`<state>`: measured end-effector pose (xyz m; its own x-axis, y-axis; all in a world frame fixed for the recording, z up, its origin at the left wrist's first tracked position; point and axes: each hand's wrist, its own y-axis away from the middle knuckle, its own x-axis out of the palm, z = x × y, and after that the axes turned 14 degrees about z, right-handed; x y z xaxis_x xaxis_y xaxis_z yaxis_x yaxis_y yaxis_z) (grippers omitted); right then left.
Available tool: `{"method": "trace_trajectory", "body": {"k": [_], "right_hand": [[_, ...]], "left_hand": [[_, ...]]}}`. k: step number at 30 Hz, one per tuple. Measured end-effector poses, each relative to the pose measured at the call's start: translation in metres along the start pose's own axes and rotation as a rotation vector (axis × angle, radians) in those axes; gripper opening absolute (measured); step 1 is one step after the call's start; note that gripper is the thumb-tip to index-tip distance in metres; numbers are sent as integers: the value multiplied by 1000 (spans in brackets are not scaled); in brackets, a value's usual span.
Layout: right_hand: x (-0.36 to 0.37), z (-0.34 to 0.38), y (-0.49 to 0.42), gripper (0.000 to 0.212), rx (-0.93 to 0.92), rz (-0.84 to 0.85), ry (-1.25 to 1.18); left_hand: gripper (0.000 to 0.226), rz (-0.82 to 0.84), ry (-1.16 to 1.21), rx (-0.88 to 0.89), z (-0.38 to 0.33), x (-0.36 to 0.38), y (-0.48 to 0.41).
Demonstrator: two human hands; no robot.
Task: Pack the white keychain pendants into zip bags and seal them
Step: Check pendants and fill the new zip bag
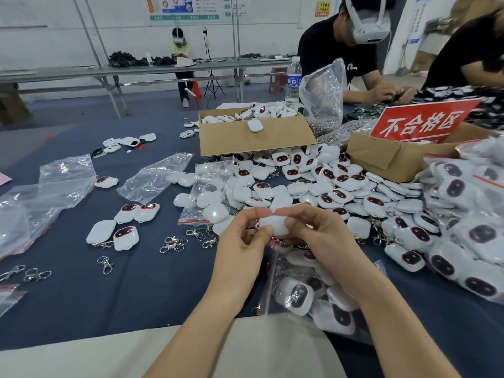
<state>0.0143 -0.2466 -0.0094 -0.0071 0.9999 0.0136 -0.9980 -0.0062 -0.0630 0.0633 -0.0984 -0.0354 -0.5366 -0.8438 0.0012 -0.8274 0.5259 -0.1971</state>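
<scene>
Above the near table edge: I see both hands meeting over the dark blue table.
Left hand: thumb and fingertips pinch the left end of a white pendant.
Right hand: fingers curled round the same pendant's right side, gripping it.
Held pendant: plain white side up, raised just over the mouth of the zip bag.
Zip bag: flat under the right wrist, part-filled with pendants; I cannot tell how its seal stands.
Pendant pile: heaped beyond the hands, spreading right.
Metal clasps: scattered left of the left hand.
Empty bags: lying farther left.
Cardboard box: behind the pile, holding more pendants.
</scene>
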Motion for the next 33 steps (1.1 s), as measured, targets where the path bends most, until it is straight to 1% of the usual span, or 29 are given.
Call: {"method": "trace_trajectory", "body": {"k": [4,7,9,11,14,16,20,24,28,30,33], "right_hand": [[1,2,1,27,-8,-31,13],[2,4,2,25,-21,-40,29],[2,4,2,23,-33,-23,45],[4,6,2,14,-37,6,43],[2,6,2,17,-46,19,49],[1,4,1,12,-38,6,40],[0,1,0,14,-7,-20,55],[0,0,0,17,-16,-38,41],[2,1,0,27,-16,-22,6],[0,1,0,24,-10,-14,-18],[-2,0,1,31,23,2,-24]], "left_hand": [[28,-4,-43,-13,0,0,0],[21,-20,-58,-14,0,1,0],[15,-31,-78,6,0,0,1],[10,-37,-70,19,-1,0,1],[3,-32,-40,19,-1,1,1],[2,-30,-45,23,-1,2,1],[8,-46,-18,0,1,1,0],[12,-44,-35,-6,1,1,-1],[15,-66,-37,6,1,0,0],[13,-41,-31,5,0,0,-1],[17,-14,-65,-4,1,0,-1]]}}
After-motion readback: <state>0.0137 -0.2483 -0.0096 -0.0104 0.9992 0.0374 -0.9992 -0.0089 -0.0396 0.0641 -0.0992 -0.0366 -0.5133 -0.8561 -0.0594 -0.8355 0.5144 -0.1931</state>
